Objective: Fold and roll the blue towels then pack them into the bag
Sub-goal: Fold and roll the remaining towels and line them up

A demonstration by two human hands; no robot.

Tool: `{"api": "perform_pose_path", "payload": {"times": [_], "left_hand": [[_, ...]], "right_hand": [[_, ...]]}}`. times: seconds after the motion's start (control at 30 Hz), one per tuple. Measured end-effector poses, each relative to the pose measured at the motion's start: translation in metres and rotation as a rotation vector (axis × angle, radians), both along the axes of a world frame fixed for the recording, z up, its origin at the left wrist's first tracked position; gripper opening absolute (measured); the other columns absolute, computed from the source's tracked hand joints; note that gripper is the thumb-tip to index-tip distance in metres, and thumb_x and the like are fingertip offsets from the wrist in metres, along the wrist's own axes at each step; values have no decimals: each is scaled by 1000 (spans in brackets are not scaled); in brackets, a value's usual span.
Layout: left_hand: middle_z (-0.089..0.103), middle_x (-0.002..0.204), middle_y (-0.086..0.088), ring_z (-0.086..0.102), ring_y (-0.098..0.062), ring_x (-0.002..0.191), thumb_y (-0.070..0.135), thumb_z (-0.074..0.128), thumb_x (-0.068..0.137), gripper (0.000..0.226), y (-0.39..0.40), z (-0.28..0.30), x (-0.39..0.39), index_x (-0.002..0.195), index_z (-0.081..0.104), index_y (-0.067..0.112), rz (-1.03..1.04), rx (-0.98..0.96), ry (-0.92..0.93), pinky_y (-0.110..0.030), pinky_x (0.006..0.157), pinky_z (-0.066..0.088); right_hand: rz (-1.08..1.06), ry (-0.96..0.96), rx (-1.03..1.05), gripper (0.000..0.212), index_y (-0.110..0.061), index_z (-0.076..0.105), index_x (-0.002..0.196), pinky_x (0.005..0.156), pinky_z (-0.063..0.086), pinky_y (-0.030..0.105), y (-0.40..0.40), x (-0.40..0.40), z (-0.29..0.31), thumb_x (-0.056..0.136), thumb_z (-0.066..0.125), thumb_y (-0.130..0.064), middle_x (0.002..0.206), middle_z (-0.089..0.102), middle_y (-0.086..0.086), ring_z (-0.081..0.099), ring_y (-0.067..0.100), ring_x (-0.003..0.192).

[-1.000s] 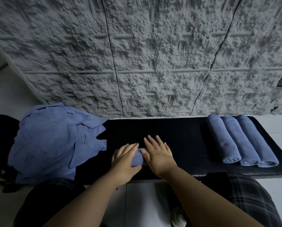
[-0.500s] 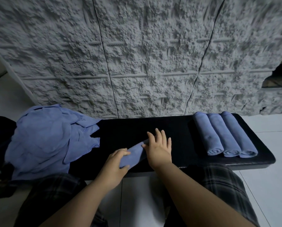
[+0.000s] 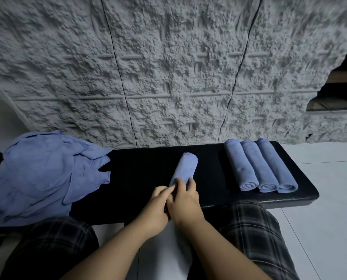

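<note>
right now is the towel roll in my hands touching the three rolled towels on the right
Apart. The head view shows bare black bench between the held towel roll and the three rolled towels; both hands grip its near end.

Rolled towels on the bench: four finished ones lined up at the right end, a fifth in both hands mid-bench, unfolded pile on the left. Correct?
Not quite. The head view shows three finished rolls lined up at the right end of the bench, not four. The rest holds: the left hand and right hand hold another rolled towel mid-bench, and the unfolded pile is on the left.
</note>
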State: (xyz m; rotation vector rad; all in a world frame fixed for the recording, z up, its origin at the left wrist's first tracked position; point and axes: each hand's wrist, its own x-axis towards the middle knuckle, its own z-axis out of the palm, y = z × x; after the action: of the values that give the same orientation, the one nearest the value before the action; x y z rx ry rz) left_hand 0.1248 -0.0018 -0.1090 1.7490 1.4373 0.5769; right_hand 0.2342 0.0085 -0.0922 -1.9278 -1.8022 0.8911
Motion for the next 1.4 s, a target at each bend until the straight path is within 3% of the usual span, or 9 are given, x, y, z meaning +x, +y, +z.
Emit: {"api": "perform_pose_path", "payload": {"times": [0.1,0.27,0.43,0.53,0.7,0.9,1.03,1.33,1.4], "left_hand": [[32,141,16,38,2,125,0,55,89,63,-3,4,-6,139,35,32,-25,-19,-8,-11,102,31],[31,148,9,30,-5,135,11,52,93,62,-4,1,-14,146,26,27,43,-7,84,-17,109,22],[33,147,10,31,-8,135,18,51,95,58,-9,-7,-26,146,25,26,116,-65,120,-16,105,22],[38,141,14,33,-11,134,17,51,95,54,-8,-11,-31,144,30,28,157,-120,24,-17,102,24],[40,133,20,34,-14,133,14,50,95,53,-10,-16,-36,142,30,28,193,-150,-55,-19,101,25],[40,140,14,30,-19,137,13,48,96,54,-11,-14,-35,144,27,27,205,-170,-79,-22,103,24],[40,139,12,31,-21,136,15,48,96,54,-12,-10,-34,144,25,24,217,-188,-93,-21,102,24],[34,140,19,32,-1,118,23,48,97,57,-21,-2,-37,146,19,28,138,-171,14,-17,94,27],[33,142,17,33,-1,124,26,48,97,57,-24,3,-40,146,18,28,104,-143,90,-16,97,27]], "right_hand": [[5,-117,24,53,-18,22,141,99,35,37,2,-2,-1,94,42,-31,157,-1,16,28,33,130],[-44,-192,47,52,-14,27,138,96,34,33,10,1,-6,91,47,-21,149,12,18,31,34,124],[-123,-218,45,46,-13,34,131,91,38,36,30,27,-2,87,46,-8,138,22,15,33,35,116],[-170,-243,24,47,-13,34,132,93,36,37,41,48,3,87,44,-5,137,23,15,33,36,116],[-202,-335,-14,45,-11,33,133,96,37,41,51,80,11,90,42,-4,135,24,16,34,38,118],[-269,-316,-29,45,-12,33,132,98,34,43,53,87,9,89,44,-4,136,24,18,30,39,119],[-288,-454,62,43,-16,37,134,101,29,39,52,87,4,92,43,-8,138,27,15,29,35,122],[-299,-562,154,43,-20,41,134,98,29,36,56,88,2,92,43,-12,132,34,7,33,31,116],[-307,-555,160,45,-21,40,136,99,27,36,55,88,2,92,43,-12,133,34,7,33,31,116]]}}
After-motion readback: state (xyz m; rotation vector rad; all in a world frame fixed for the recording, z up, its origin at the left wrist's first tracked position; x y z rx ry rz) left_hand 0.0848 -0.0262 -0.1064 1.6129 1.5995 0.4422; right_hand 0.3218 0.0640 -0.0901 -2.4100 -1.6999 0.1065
